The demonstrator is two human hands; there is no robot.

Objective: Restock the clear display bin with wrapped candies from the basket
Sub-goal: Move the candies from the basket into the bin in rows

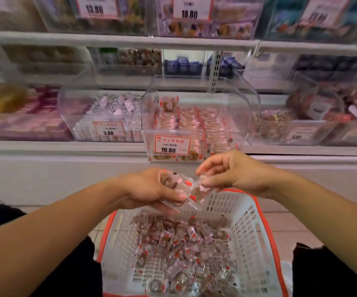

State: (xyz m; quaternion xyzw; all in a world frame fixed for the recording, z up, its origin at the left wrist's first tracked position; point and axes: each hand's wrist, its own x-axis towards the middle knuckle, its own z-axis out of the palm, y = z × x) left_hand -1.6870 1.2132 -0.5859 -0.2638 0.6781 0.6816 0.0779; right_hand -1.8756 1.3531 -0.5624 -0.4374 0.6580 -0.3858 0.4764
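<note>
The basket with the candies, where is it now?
In the head view the basket sits low in the middle, between the person's knees, under both hands and in front of the clear bin marked 10.80.

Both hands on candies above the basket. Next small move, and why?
Probably lift the stack forward into the clear bin. The left hand already holds several wrapped candies in its grip, the right hand pinches their far end, and both sit just above the basket, right below the bin marked 10.80, which holds rows of the same candies with room on top.
</note>
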